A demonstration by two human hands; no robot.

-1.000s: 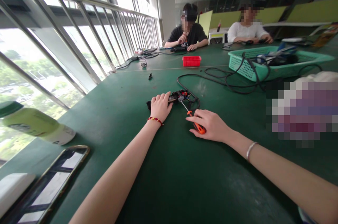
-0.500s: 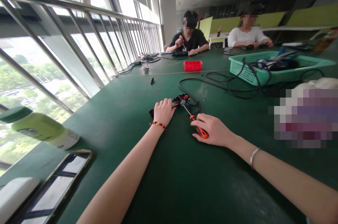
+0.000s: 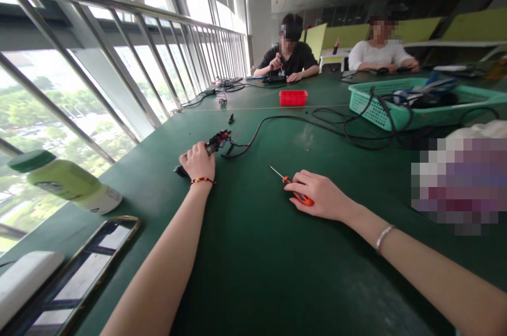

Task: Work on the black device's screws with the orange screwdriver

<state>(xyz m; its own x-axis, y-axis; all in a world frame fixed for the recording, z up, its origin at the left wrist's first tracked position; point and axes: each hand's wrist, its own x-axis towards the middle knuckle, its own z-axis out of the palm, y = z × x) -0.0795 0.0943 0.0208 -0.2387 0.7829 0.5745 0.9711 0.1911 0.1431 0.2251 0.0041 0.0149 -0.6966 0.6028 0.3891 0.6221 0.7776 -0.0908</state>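
My left hand [image 3: 200,161] is closed over a dark, opened-up electrical device [image 3: 219,140] lying on the green table [image 3: 253,251]. Exposed parts and small wires show at its far end, where a black cable [image 3: 259,127] joins; its exact kind I cannot make out. In my right hand [image 3: 319,193] is a screwdriver [image 3: 299,196] with an orange and black handle, its thin shaft pointing away to the upper left. The screwdriver's tip is apart from the device. A small black piece [image 3: 231,119] lies just beyond the device.
A red tray [image 3: 293,98] stands farther back. To its right, a turquoise basket [image 3: 370,109] holds tools and cables. At left are a green bottle [image 3: 75,185], a phone [image 3: 89,267] and a white box-like object [image 3: 29,283]. Two people sit at the far end; a metal railing [image 3: 130,8] runs along the left.
My left hand has moved left with the device, drawing the cable along, away from the screwdriver tip. My right hand stays nearly in place with the screwdriver. The view has shifted slightly.
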